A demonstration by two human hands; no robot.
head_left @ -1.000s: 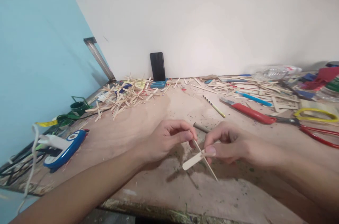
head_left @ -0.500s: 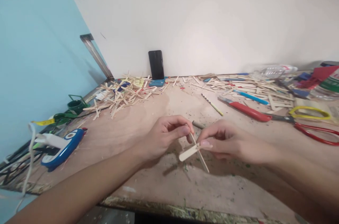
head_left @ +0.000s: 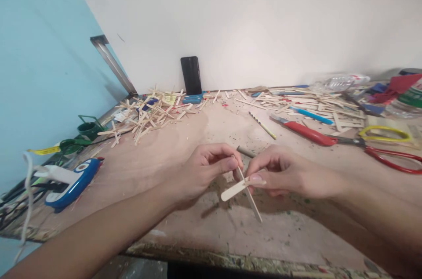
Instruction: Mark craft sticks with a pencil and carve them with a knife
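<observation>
Two pale wooden craft sticks (head_left: 233, 191) cross each other above the tabletop, between my two hands. My left hand (head_left: 214, 167) pinches the upper end of the narrower-looking stick between thumb and fingers. With thumb and forefinger, my right hand (head_left: 280, 171) grips the other stick close to where the two cross. The rounded end of that stick points left, and the first one slants down toward the table's front edge. Behind my right fingers lies a dark, thin rod (head_left: 245, 151), partly hidden by the hand.
A heap of craft sticks (head_left: 154, 116) lies back left, with more sticks (head_left: 316, 105) back right. A phone (head_left: 191, 74) leans on the wall. A pencil (head_left: 263, 125), a red-handled knife (head_left: 306, 133) and scissors (head_left: 392, 158) lie right. A blue-and-white tool (head_left: 74, 184) sits left.
The crossed sticks have turned slightly, so the slanting one shows more of its flat face. Both hands keep their pinch. The camera view has shifted slightly.
</observation>
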